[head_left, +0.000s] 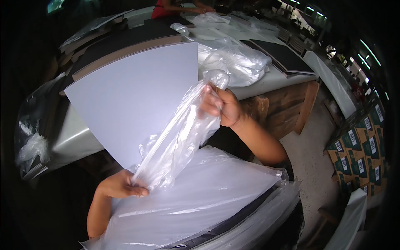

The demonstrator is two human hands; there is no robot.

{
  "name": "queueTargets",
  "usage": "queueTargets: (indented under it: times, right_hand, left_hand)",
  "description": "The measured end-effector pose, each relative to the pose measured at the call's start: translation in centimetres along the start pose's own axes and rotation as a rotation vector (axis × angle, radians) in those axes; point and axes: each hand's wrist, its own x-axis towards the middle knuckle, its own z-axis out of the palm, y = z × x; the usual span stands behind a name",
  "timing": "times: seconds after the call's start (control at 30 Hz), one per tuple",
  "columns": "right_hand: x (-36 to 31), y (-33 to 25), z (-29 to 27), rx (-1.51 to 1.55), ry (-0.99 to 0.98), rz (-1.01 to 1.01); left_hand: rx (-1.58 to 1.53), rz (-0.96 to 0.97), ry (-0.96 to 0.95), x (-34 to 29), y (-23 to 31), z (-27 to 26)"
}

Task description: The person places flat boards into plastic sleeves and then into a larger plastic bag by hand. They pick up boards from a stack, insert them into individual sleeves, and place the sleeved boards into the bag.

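A clear plastic bag (179, 125) is stretched slantwise between my two hands, bunched into folds. My left hand (123, 184) grips its lower end, thumb and fingers pressed together. At its upper end my right hand (221, 104) is closed on the film, with blurred fingers partly behind the plastic. Behind the bag stands a large pale white-grey sheet (137, 91), one corner reaching down to my left hand. Below both hands lies a stack of plastic-wrapped flat sheets (200, 196), a dark edge showing along its right side.
Dark-topped boards (129, 35) are stacked beyond the pale sheet. Crumpled plastic (233, 62) lies on the covered table, near another dark board (279, 56). A person in red (166, 8) works at the far end. Printed cartons (358, 150) stand at right, past a wooden frame (287, 106).
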Motion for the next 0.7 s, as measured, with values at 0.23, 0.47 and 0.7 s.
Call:
queueTargets:
  times: [0.23, 0.47, 0.7]
  right_hand:
    - [-2.9, 0.1, -2.2, -1.001, 0.154, 0.081]
    - [-3.2, 0.3, -5.7, -0.730, 0.015, 0.177]
    - [-0.1, 4.3, 0.0, 0.224, -0.229, -0.166]
  left_hand:
    - [-0.915, 0.404, 1.134, -2.1, -2.9, -1.5]
    - [-1.239, 1.124, 0.436, -5.4, -5.2, -7.3]
    - [-0.808, 0.298, 0.306, -1.0, -9.1, -0.2]
